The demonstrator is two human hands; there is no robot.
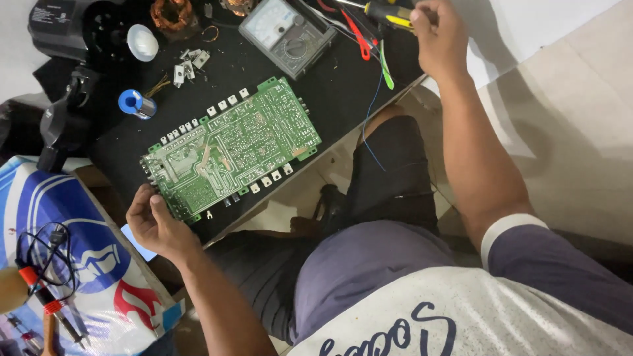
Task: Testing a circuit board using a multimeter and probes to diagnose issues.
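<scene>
A black work surface (343, 86) sits over a pale tiled floor, with the person seated at its edge and looking straight down. A large green circuit board (231, 148) lies flat near the middle of the surface, solder side up, its long axis running diagonally from lower left to upper right, with white connectors along both long edges. The left hand (155, 224) is at the board's lower-left corner, fingers curled and pressed against the board's edge, thumb on top; it grips that corner. The right hand (438, 36) is well apart from the board, at the upper right of the surface, closed around the yellow-and-black handle of a screwdriver (386, 13); the fingers are curled shut on it. Just beside that hand lie red-handled pliers (356, 36) and a thin blue wire (372, 112) trailing off the surface edge. An analogue multimeter (287, 33) rests above the board. A blue solder spool (135, 103) stands to the board's upper left, near a few small loose metal parts (188, 64). A soldering iron (46, 306) with a dark cord lies on a blue-and-white printed sheet (99, 264) at lower left.
</scene>
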